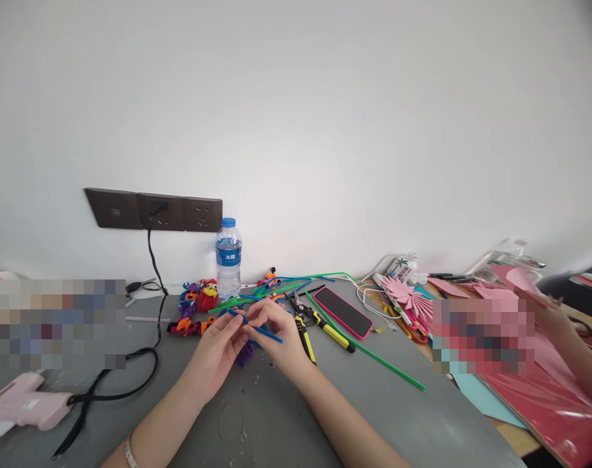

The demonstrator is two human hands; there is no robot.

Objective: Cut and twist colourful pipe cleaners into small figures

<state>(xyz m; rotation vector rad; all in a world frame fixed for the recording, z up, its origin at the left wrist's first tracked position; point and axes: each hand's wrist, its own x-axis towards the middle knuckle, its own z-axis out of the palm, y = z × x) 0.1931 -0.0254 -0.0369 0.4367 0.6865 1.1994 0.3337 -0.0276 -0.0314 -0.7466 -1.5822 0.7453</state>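
Both my hands meet over the middle of the grey table, closed on a blue pipe cleaner [270, 335]. My left hand [222, 337] pinches it between thumb and fingertips, close to one bend. With curled fingers, my right hand [276, 325] grips the same piece, and a straight end sticks out below the palm. Just under the hands lies something purple and fuzzy [245, 354], partly hidden. Behind them are small fuzzy figures in orange, purple and red [208, 296], and several loose green and blue pipe cleaners [374, 357].
A water bottle [228, 260] stands by the wall. Yellow-handled pliers [332, 331] and a pink-cased phone [343, 312] lie to the right. A pink glue gun [27, 406] with a black cord is at left. On the right, another person's hand [552, 322] is among pink papers.
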